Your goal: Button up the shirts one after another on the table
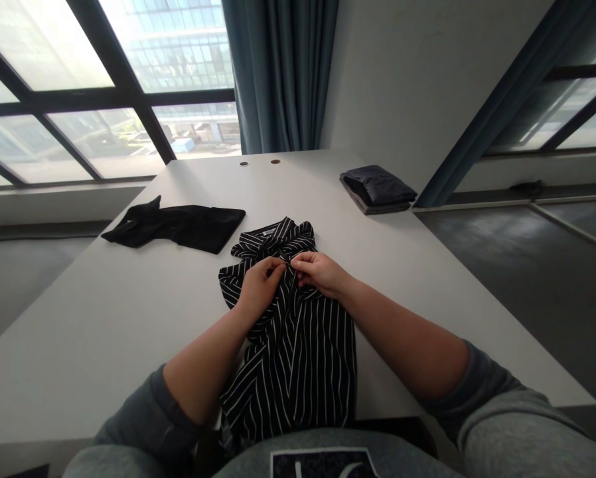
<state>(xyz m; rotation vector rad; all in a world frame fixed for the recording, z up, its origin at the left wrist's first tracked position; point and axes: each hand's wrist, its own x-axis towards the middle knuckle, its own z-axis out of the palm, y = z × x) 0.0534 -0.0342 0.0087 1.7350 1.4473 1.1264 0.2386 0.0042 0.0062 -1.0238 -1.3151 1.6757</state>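
The striped shirt (322,358) lies unfolded beneath both hands. The left hand (262,282) and right hand (320,271) pinch its upper front, apparently by the fabric edges; beyond the left is a black garment (193,226), laid out, and beyond the right, dark clothing (377,186), already folded.

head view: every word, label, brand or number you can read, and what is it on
No text can be read in full.
Print on the grey top: cut off by the picture's edge, only parts of pale marks show.
Pale label in the collar of the striped garment: too small to read.
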